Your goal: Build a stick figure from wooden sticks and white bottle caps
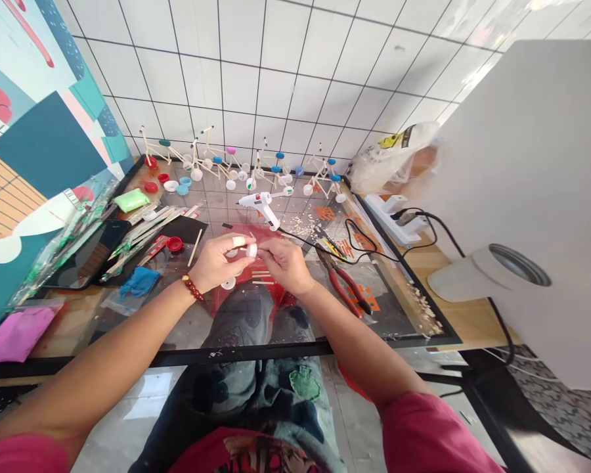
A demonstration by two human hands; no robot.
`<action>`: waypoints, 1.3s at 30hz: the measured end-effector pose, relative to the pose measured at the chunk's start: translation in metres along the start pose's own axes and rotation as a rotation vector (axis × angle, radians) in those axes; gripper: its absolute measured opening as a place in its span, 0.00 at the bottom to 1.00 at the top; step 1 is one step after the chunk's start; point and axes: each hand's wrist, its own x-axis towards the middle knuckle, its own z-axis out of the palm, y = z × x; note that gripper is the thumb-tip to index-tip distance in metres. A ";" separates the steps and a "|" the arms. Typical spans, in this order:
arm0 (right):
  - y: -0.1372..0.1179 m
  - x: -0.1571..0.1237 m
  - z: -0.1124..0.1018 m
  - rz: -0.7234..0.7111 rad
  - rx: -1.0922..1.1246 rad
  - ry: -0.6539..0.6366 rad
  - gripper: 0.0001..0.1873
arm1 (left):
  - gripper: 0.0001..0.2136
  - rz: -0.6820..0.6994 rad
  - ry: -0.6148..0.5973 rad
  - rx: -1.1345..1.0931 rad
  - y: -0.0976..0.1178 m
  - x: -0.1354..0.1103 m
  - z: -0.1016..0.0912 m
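Your left hand (218, 263) pinches the small white cap (251, 250) over the worktop (391, 322). Your right hand (288, 264) is at its other side; I can't tell what those fingers grip. You seem to be lining it up; the next move needs steady fingers.

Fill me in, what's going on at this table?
A person is working with both hands over a glass-topped table. The left hand pinches a small white cap; the right hand has its fingertips right beside it, and whether it grips anything is hard to tell. A white glue gun sits just beyond the hands, red-handled pliers lie to the right, and stick-and-cap models stand along the back.
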 end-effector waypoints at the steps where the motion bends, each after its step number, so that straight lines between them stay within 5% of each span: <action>1: 0.001 -0.001 0.001 0.005 -0.039 0.001 0.09 | 0.16 -0.018 0.002 0.003 0.001 0.000 0.001; 9: -0.005 0.000 0.003 -0.087 -0.238 0.022 0.10 | 0.17 -0.258 -0.040 -0.275 0.007 0.003 0.007; 15: -0.003 0.001 0.006 0.079 -0.072 0.005 0.09 | 0.13 -0.017 -0.027 -0.074 0.002 0.001 0.005; 20: 0.006 -0.001 0.006 0.047 -0.101 -0.076 0.12 | 0.14 0.165 -0.052 0.197 0.003 0.000 0.002; 39: 0.005 -0.003 0.005 0.024 -0.091 0.087 0.09 | 0.18 -0.190 -0.034 -0.069 -0.001 0.004 0.002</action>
